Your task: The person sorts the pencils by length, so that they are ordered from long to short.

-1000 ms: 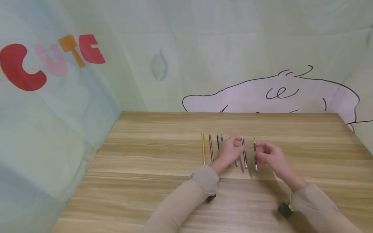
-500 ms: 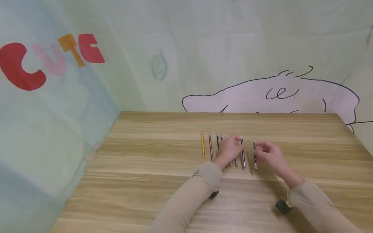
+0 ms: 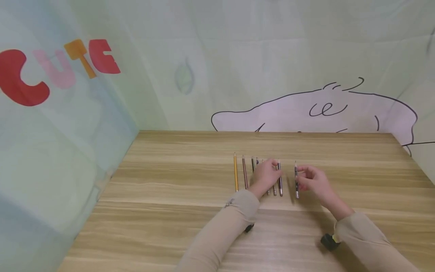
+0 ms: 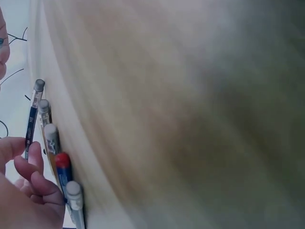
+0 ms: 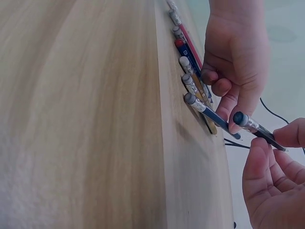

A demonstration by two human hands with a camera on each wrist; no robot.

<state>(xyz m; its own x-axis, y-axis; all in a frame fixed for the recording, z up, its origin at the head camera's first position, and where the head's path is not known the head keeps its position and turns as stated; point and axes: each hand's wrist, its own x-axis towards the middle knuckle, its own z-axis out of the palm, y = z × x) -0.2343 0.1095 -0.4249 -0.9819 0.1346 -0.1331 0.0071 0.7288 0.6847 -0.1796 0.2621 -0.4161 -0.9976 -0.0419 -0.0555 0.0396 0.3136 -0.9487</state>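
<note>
My left hand [image 3: 267, 175] pinches a dark blue pencil [image 3: 280, 185] with a silver ferrule and grey eraser, at the right end of a row of pencils. Between thumb and fingertips, my right hand [image 3: 312, 181] holds a dark patterned pencil [image 3: 296, 185], a little apart to the right. In the right wrist view this held pencil [image 5: 259, 131] is raised off the table, its dark eraser facing the camera. The row includes a yellow pencil [image 3: 236, 172], a dark red pencil [image 3: 245, 172] and a blue pencil with a red end [image 4: 63, 167]. My left hand covers part of the row in the head view.
The pencils lie on a wood-grain table [image 3: 170, 226]. Behind it hangs a pale printed backdrop [image 3: 238, 68], which also runs along the left side. Small black devices, such as the one at the right wrist [image 3: 329, 241], hang under both beige sleeves [image 3: 363, 234].
The dark blue pencil in my left hand has shifted slightly left, closer to the row. My right hand keeps its hold on the patterned pencil, almost in the same place.
</note>
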